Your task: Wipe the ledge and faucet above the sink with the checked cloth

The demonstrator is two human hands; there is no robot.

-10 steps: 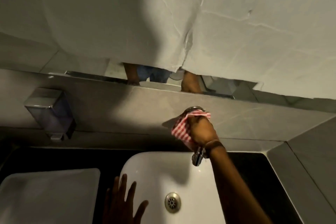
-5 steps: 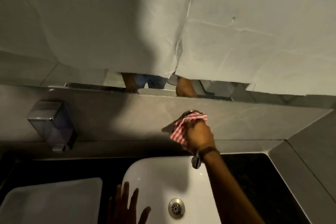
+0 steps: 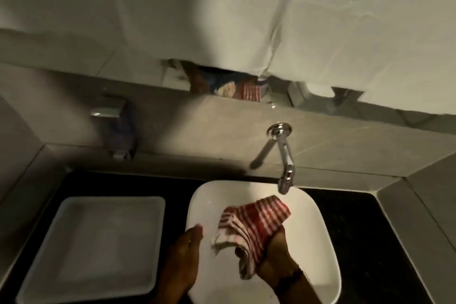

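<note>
The red-and-white checked cloth (image 3: 254, 223) hangs bunched over the white sink (image 3: 318, 242), gripped from below by my right hand (image 3: 274, 256). My left hand (image 3: 182, 256) rests flat on the sink's left rim, fingers together, holding nothing. The chrome faucet (image 3: 283, 153) sticks out of the grey tiled wall above the sink, uncovered, its spout just above and to the right of the cloth. The grey ledge (image 3: 172, 116) runs along the wall under the paper-covered mirror.
A wall-mounted soap dispenser (image 3: 116, 128) hangs left of the faucet. A white square tray (image 3: 98, 244) lies on the black counter (image 3: 370, 229) left of the sink. Grey tiled side walls close in both corners. Torn white paper (image 3: 246, 20) covers the mirror.
My right hand has pulled the cloth off the faucet base and down over the sink bowl. The view has shifted to the left and my left hand sits at the sink rim.
</note>
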